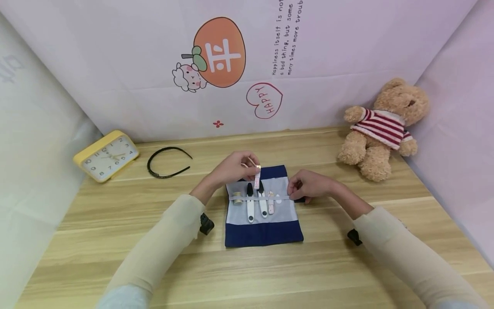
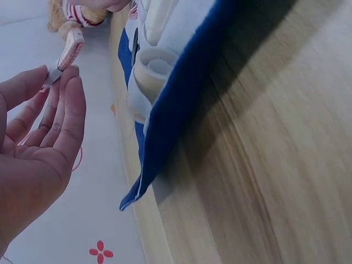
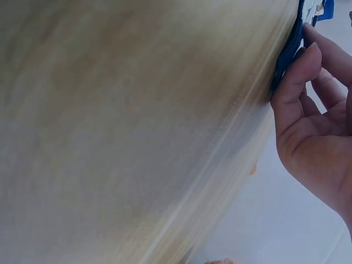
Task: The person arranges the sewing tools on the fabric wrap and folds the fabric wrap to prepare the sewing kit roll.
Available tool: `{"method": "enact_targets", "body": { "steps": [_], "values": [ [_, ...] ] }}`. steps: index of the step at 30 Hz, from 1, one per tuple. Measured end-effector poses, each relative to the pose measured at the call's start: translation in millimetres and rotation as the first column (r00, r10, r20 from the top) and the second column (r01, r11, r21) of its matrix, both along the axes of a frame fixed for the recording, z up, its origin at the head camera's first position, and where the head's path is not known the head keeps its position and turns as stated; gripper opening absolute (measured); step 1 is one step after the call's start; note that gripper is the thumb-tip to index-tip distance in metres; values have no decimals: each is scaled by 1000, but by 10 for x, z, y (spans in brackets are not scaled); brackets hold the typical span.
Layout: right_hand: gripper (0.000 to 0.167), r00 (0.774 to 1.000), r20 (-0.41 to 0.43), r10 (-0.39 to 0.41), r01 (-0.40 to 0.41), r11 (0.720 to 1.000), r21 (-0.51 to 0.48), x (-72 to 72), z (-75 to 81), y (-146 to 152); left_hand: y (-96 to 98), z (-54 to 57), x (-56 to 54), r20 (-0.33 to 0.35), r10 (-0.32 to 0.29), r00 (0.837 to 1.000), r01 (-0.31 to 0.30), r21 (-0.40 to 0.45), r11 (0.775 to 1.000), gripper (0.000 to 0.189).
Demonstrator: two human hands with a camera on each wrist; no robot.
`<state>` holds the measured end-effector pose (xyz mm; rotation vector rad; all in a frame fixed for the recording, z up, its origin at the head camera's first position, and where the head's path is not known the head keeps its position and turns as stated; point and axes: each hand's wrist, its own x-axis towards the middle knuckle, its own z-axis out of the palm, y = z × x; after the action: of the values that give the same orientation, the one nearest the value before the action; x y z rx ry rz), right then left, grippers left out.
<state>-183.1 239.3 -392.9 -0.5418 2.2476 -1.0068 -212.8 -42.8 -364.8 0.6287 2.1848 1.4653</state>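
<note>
A navy roll-up pouch (image 1: 264,235) lies open on the table, its grey lining crossed by an elastic band. Under the band sit a pale roll (image 1: 237,198), two white tools with black tips (image 1: 251,208), and a small pink-and-white patterned piece (image 1: 271,208). Above the pouch's far edge, my left hand (image 1: 236,166) pinches a similar small patterned piece (image 2: 71,48) with a shiny metal end, possibly a nail clipper. My right hand (image 1: 310,185) pinches the pouch's right edge near the band's end. In the right wrist view, the thumb and forefinger (image 3: 297,82) meet at the navy edge.
A yellow alarm clock (image 1: 112,156) and a black headband (image 1: 154,174) are at the left. A teddy bear (image 1: 380,128) in a striped top leans in the back right corner. Printed white cloth (image 1: 154,86) covers the walls behind the wooden table (image 1: 173,266).
</note>
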Motion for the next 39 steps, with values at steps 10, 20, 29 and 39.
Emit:
{"method": "enact_targets", "body": {
  "steps": [10, 20, 29, 39],
  "values": [
    [5, 1000, -3, 6, -6, 1000, -8, 10, 14, 3, 243, -26, -87, 32, -15, 999, 15, 15, 1000, 11],
    [4, 1000, -13, 15, -15, 1000, -7, 0, 3, 1, 396, -113, -194, 33, -13, 999, 13, -5, 1000, 9],
    [4, 1000, -6, -7, 7, 1000, 12, -8, -12, 5, 495, -129, -231, 62, -20, 998, 19, 9, 1000, 9],
    [6, 1000, 8, 3, -3, 1000, -5, -7, -4, 21, 639, -227, -275, -46, -51, 998, 46, -116, 992, 9]
  ]
}}
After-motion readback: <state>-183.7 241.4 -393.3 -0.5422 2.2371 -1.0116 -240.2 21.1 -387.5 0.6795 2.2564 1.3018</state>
